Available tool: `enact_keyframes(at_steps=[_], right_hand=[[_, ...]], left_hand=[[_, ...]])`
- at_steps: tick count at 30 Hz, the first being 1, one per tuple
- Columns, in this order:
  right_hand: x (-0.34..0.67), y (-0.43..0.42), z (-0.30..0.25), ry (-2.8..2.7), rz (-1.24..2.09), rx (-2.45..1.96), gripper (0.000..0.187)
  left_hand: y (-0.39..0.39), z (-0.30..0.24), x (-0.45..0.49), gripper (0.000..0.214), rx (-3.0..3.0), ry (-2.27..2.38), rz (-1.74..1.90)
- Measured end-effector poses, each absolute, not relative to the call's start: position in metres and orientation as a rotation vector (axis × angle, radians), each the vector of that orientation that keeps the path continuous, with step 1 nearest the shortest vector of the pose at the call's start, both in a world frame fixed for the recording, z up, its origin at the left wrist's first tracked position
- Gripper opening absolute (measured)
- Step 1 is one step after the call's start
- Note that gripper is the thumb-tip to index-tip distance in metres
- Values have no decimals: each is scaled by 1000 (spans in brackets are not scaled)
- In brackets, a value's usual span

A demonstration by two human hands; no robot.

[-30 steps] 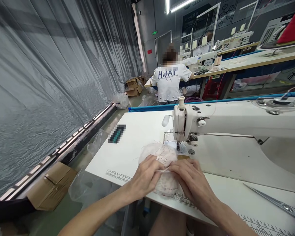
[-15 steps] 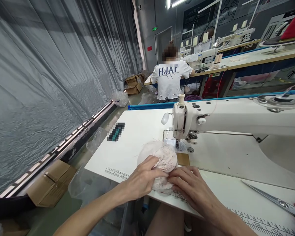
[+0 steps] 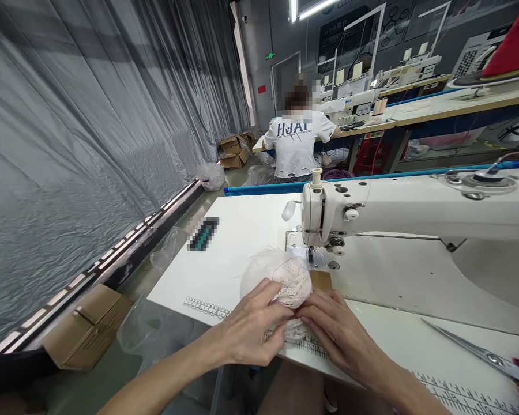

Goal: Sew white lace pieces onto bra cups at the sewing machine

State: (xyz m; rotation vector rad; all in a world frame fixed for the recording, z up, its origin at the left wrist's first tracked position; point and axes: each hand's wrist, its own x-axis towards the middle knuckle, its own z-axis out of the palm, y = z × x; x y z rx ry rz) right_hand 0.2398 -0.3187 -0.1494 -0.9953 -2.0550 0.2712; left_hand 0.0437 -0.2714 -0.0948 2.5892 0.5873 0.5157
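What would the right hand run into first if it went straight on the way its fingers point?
The fabric, which the right hand appears to touch at its fingertips. The left hand looks next in line, though depth there is hard to judge.

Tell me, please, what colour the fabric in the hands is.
The fabric is pale pinkish white; see head view.

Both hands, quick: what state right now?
Left hand: closed, holding the pale cloth.
Right hand: curled against the same cloth; whether it grips can't be told.
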Motion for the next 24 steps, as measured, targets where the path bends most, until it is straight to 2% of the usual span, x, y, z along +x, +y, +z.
enact_keyframes(at_steps=[3, 9, 13, 18, 24], right_hand=[[238, -320, -146, -2053, 243, -1034, 16], [238, -321, -144, -2018, 261, -1053, 16], [242, -321, -147, -2031, 322, -1044, 14], [244, -318, -148, -2070, 209, -1045, 10], [244, -318, -146, -2108, 208, -1043, 18]], left_hand=[[-271, -95, 44, 27, 2597, 588, 517], [-269, -99, 45, 15, 2639, 605, 514], [-267, -99, 45, 14, 2600, 613, 521], [-266, -97, 45, 17, 2626, 629, 517], [-265, -98, 45, 15, 2612, 646, 547]])
